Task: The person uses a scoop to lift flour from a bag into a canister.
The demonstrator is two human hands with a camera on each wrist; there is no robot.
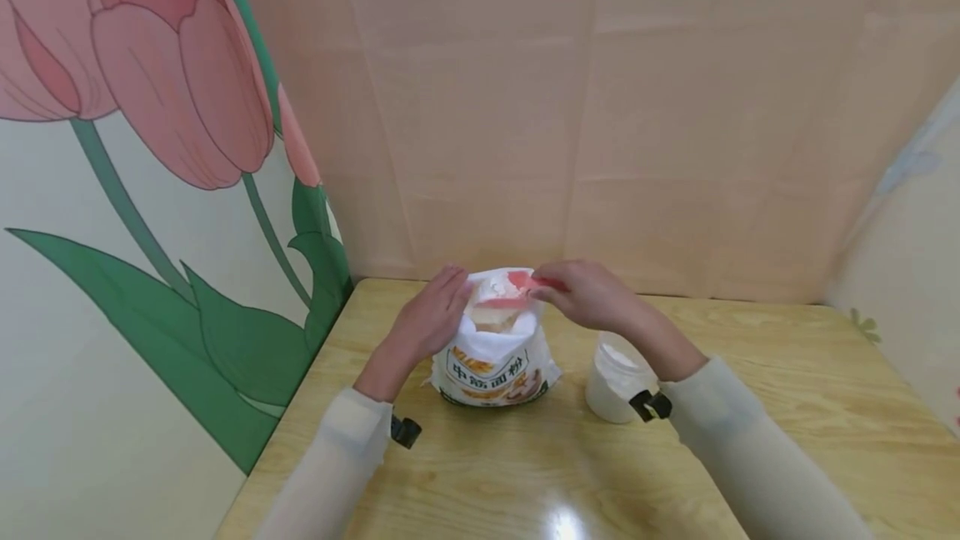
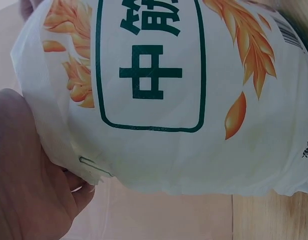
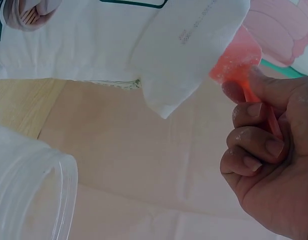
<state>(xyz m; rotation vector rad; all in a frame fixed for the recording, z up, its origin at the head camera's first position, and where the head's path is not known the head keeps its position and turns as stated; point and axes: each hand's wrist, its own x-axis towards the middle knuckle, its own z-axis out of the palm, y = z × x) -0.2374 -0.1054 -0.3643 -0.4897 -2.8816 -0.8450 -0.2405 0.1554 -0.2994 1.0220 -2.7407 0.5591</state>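
A white flour bag (image 1: 491, 365) with green lettering stands upright on the table, its top open. My left hand (image 1: 431, 315) grips the bag's left upper edge; in the left wrist view its fingers (image 2: 83, 197) curl behind the plastic. In my right hand (image 1: 588, 294) is a red scoop (image 3: 239, 55), the handle wrapped by curled fingers dusted with white powder. The scoop's bowl is at the bag's mouth with white flour (image 1: 491, 286) in it. Below the right hand stands a clear plastic jar (image 1: 611, 390) with white contents, partly behind the wrist.
The wooden table (image 1: 487, 482) reaches a wall covered by a pinkish cloth (image 1: 600, 107) at the back. On the left is a wall with painted tulips (image 1: 180, 82). A pale wall (image 1: 915, 273) bounds the right side.
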